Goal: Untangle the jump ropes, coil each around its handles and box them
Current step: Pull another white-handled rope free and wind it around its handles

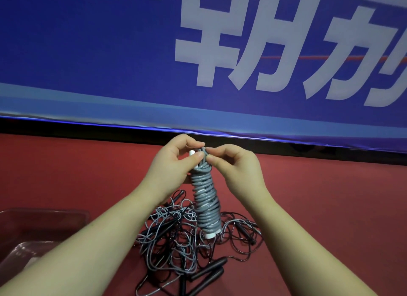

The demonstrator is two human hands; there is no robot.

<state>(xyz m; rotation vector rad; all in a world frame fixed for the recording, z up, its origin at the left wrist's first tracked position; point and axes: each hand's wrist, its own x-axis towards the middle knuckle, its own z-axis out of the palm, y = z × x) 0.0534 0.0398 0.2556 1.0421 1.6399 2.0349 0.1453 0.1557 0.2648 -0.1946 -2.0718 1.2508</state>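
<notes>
Holding the grey coiled rope [206, 201] upright above the red desk [330, 196], the person works at its top end. The left hand [176, 161] grips the top of the bundle, fingers curled round it beside a white handle tip [192, 152]. The right hand [233, 163] pinches the loose rope end between thumb and forefinger.

I think the end should now be tucked under a tight turn while the left grip stays firm, otherwise the upper turns may slip off.

Directly below lies the tangle [176, 240] of thin ropes with black handles [207, 271], so the bundle should be lifted straight away from it. The clear box [44, 211] stands at the left, open on top, near the left forearm. A blue banner [110, 53] closes the far edge.
</notes>
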